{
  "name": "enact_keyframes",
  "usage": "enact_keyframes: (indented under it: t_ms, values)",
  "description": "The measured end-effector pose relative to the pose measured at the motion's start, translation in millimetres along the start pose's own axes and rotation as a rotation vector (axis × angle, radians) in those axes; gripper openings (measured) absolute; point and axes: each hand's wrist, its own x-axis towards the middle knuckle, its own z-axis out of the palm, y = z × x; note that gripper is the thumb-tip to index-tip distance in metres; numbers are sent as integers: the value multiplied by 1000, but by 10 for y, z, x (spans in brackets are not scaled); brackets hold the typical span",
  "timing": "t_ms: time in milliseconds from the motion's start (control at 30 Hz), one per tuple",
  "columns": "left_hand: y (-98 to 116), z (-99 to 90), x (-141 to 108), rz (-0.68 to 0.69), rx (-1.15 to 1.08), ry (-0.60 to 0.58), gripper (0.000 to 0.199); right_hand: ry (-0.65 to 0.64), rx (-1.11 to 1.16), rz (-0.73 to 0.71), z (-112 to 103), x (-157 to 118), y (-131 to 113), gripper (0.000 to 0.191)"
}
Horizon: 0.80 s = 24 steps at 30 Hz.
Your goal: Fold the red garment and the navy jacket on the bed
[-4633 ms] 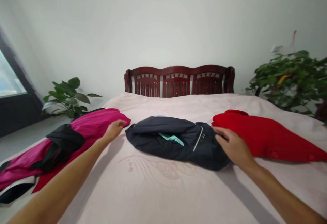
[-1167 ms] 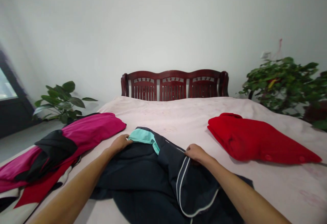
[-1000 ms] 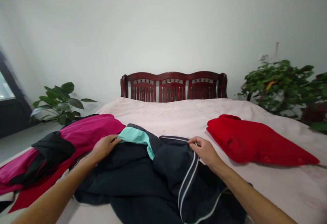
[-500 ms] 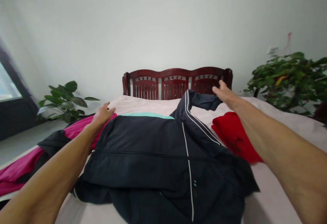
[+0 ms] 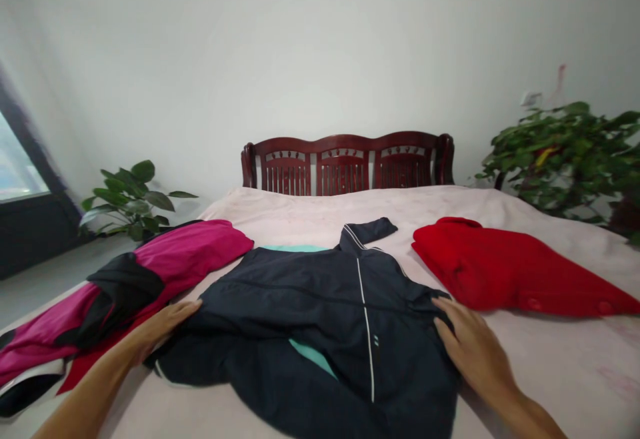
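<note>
Jacket: a navy zip jacket (image 5: 320,312) lies spread on the middle of the bed, between the other two garments, its lower part running out of the bottom of the view.
Collar: the stand-up collar (image 5: 363,232) points toward the headboard, with one end flopped over to the right.
Front: white piping (image 5: 367,332) runs straight down the centre, and a second thin line crosses the chest.
Lining: a strip of teal lining (image 5: 293,248) shows beyond the shoulders, and a patch (image 5: 313,356) shows low down, near the centre line.
Left hand: the left hand (image 5: 163,325) lies open and flat, fingers together, resting on the jacket's left edge without pinching, just beside the magenta garment.
Right hand: the right hand (image 5: 475,352) is open with its fingers spread, pressing on the jacket's right edge, holding no fold, and it is near the red garment.
Bed: the bed (image 5: 565,372) has a pale pink cover with faint printed marks and carries all three garments.
Magenta garment: a folded magenta and black garment (image 5: 195,252) with red and white parts lies along the left side of the bed, close to the jacket.
Red garment: a folded red garment (image 5: 500,272) with buttons lies on the right, just beside the jacket.
Surroundings: a dark red wooden headboard (image 5: 347,159) stands against the wall, with a leafy plant (image 5: 130,199) to its left and a larger one (image 5: 565,152) to its right.
</note>
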Motion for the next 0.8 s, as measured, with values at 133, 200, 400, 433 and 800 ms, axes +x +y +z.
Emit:
enact_keyframes:
  t_ms: [133, 200, 400, 433, 800]
  values:
    - [-23, -8, -69, -28, -131, -219, 66, -285, 170, -291, -133, -430, -921, 30]
    - [-4, 47, -49, -22, -150, -223, 66, -491, 203, -414, -52, -671, -1357, 30]
    - [173, 201, 100, 123, -324, -44, 64, -562, 38, -445, 298, -922, -1933, 59]
    - [230, 202, 122, 160, -359, -14, 65, -588, 67, -464, 294, -888, -1932, 51]
    - [149, 116, 104, -113, -172, -222, 39, -796, 1442, 257, -83, -209, -1664, 22]
